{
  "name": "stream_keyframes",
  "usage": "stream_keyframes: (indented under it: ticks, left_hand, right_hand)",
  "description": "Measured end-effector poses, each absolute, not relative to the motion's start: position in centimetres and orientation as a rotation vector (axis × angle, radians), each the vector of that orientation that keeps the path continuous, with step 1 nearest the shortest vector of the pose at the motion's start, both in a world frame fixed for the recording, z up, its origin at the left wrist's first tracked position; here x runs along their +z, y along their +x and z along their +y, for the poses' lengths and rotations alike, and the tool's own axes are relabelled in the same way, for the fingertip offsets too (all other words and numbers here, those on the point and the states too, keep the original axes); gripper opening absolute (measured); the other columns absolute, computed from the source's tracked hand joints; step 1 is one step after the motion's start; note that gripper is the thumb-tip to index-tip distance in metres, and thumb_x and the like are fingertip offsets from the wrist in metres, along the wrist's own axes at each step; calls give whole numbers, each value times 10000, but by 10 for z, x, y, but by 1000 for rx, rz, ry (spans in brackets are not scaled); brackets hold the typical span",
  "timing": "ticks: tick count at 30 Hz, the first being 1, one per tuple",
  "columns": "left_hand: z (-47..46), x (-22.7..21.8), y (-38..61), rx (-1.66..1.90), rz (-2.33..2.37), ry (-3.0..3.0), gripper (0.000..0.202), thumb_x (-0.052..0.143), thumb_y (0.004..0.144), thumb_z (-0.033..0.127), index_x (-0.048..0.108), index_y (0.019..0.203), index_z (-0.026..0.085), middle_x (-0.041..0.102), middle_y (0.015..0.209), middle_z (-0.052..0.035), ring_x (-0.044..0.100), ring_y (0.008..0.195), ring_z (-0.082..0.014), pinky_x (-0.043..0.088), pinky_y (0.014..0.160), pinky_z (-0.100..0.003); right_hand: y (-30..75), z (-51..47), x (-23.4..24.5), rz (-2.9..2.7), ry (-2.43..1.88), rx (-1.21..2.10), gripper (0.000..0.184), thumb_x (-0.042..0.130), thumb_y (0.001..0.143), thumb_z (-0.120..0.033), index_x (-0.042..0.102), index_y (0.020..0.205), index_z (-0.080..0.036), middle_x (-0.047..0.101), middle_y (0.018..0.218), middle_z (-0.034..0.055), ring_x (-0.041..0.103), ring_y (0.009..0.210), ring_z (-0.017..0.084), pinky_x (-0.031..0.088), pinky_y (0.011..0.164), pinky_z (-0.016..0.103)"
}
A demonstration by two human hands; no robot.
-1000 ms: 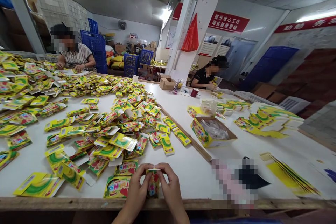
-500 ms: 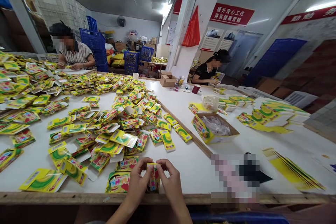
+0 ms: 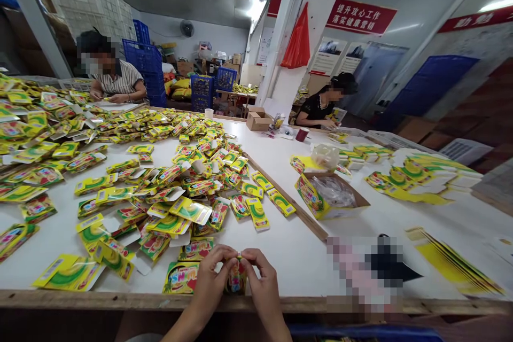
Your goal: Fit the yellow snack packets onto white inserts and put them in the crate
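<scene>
At the front edge of the white table, my left hand (image 3: 212, 275) and my right hand (image 3: 260, 278) pinch the top end of one small printed carton (image 3: 235, 279) from both sides. The carton is yellow, green and red and stands between my palms. My fingers partly cover its upper end, so I cannot tell whether the flap is fully closed. Left of my left hand lie two similar cartons, one carton (image 3: 179, 278) near the edge and another carton (image 3: 196, 249) just behind it.
A large heap of cartons (image 3: 160, 187) spreads over the left side. A wooden strip (image 3: 286, 197) divides the table. Right of it stand an open box with clear plastic bags (image 3: 334, 192) and flat yellow sheets (image 3: 452, 262). Two people sit across the table.
My fingertips have closed in on the carton's top, and less of its yellow end shows now. The whole view has shifted slightly.
</scene>
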State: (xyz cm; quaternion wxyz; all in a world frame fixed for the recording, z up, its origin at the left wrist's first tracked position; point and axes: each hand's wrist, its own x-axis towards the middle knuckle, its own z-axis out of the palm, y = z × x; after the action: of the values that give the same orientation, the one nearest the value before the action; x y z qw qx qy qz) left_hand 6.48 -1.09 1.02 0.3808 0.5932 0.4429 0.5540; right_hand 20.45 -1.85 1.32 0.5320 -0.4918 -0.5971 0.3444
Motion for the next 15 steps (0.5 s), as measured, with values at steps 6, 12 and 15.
stream_keyframes:
  ticks: [6,12,15]
  left_hand:
    - [-21,6,65,1384,1152,1511,189,579,858,341,660,958,202,674,944,-87,644,864,-229,522,783,-345]
    - [-23,5,66,1310,1260,1410,243,550,865,398,612,1002,207,654,882,-70,640,792,-221,520,627,-288]
    - [-20,4,69,1274,1226,1519,199,534,878,361,620,978,211,646,895,-67,632,796,-215,514,688,-313]
  right_hand:
    - [216,-23,30,-1472,-1222,673,225,543,877,-382,655,797,-204,678,803,50,645,783,206,522,713,283]
    - [328,-57,68,-1641,-1701,485,284,599,789,-498,657,674,-245,671,697,46,632,676,228,504,619,285]
    - [352,-60,60,-1685,-1785,434,266,613,759,-505,692,734,-253,693,807,70,649,770,259,514,708,331]
